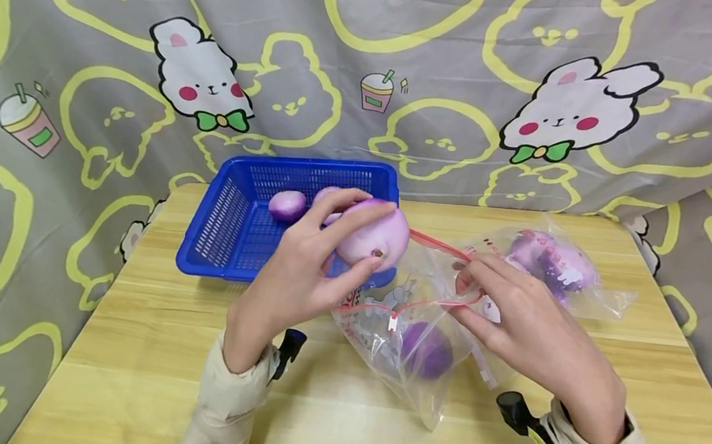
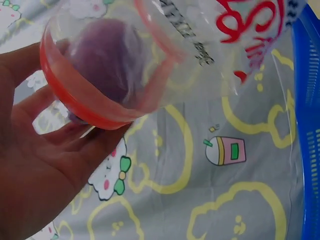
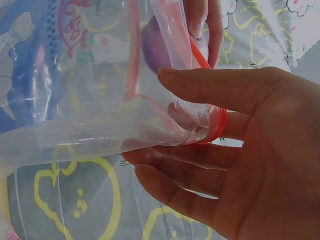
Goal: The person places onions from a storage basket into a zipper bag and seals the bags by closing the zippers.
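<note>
Your left hand [image 1: 298,274] grips a pale purple onion [image 1: 373,235] just over the red-rimmed mouth of the open zip bag [image 1: 413,329], while your right hand [image 1: 533,335] pinches the bag's rim [image 3: 212,127] to hold it wide. One darker onion [image 1: 427,350] already lies inside that bag, and a filled bag [image 1: 549,268] rests to the far right on the table [image 1: 119,371]. Two more onions [image 1: 287,205] remain in the blue basket [image 1: 224,237] at the far left. By my judgement, you are around midway: this onion is not yet in.
</note>
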### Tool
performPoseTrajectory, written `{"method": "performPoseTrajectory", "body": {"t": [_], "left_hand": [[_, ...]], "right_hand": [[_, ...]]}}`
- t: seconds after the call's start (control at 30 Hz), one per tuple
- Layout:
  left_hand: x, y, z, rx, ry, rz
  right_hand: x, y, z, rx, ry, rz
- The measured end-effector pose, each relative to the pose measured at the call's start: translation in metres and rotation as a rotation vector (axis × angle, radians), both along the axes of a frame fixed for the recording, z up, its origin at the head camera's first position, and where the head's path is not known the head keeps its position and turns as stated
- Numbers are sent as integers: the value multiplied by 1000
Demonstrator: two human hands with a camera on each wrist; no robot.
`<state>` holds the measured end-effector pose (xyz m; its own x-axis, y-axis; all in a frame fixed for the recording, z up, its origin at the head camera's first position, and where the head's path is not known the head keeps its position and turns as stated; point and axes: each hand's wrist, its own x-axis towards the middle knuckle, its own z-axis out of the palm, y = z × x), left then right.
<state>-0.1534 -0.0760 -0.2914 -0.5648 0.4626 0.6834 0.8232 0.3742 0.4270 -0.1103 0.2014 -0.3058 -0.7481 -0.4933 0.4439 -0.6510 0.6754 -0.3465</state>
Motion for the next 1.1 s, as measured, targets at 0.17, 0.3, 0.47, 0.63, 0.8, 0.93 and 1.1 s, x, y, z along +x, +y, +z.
{"method": "performPoseTrajectory", "body": {"t": [0.17, 0.3, 0.47, 0.63, 0.8, 0.93, 1.1], "left_hand": [[3, 2, 0, -98, -45, 7], [8, 0, 2, -139, -55, 24], [15, -5, 7, -142, -50, 35], [22, -6, 11, -149, -35, 13], [23, -8, 10, -187, -20, 33], [22, -10, 11, -226, -29, 46], [21, -12, 11, -267, -46, 58]], "right_hand": [[0, 1, 1, 5, -3, -10], [0, 1, 1, 9, -5, -15], [0, 2, 2, -12, 30, -11], [1, 4, 3, -66, 73, 0], [3, 5, 3, -89, 89, 3], [3, 5, 3, -108, 104, 12], [4, 5, 4, -126, 111, 16]]}}
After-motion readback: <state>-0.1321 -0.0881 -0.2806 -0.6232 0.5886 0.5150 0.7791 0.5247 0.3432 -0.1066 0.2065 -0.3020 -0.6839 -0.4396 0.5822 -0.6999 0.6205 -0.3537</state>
